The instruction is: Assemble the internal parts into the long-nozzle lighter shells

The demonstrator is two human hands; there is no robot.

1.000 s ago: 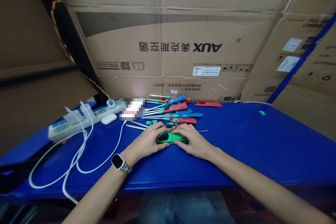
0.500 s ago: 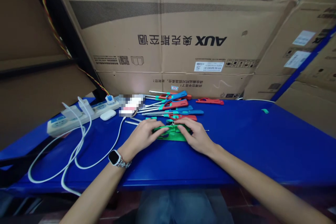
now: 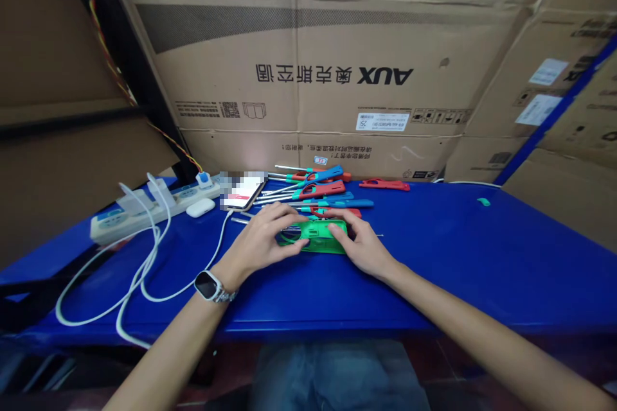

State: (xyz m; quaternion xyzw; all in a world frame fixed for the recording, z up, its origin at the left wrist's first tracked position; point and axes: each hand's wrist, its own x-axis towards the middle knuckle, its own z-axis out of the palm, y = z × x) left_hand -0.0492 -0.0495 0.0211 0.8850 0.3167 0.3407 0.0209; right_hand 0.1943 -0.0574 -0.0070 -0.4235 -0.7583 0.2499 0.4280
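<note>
A green plastic lighter casing (image 3: 324, 241) is held low over the blue table, in front of several long-nosed lighters. My left hand (image 3: 263, 237), with a watch on its wrist, has thumb and fingers curled about the casing's left end. Closed on the right end is my right hand (image 3: 364, 243), its thumb lying on the green face. Part of the casing is hidden by my fingers. Just behind the hands lie a red lighter (image 3: 322, 190) and a blue lighter (image 3: 354, 203), their metal tubes pointing left.
A phone (image 3: 245, 191) lies left of the lighters, beside a white case (image 3: 200, 207) and a power strip (image 3: 159, 209) with looping white cables (image 3: 149, 270). Behind are a loose red casing (image 3: 384, 185) and a cardboard wall (image 3: 332, 32). A small teal piece (image 3: 483, 202) lies at right.
The green casing has turned so its broad face shows more toward me. My left thumb and fingers have shifted and spread a little at its left end.
</note>
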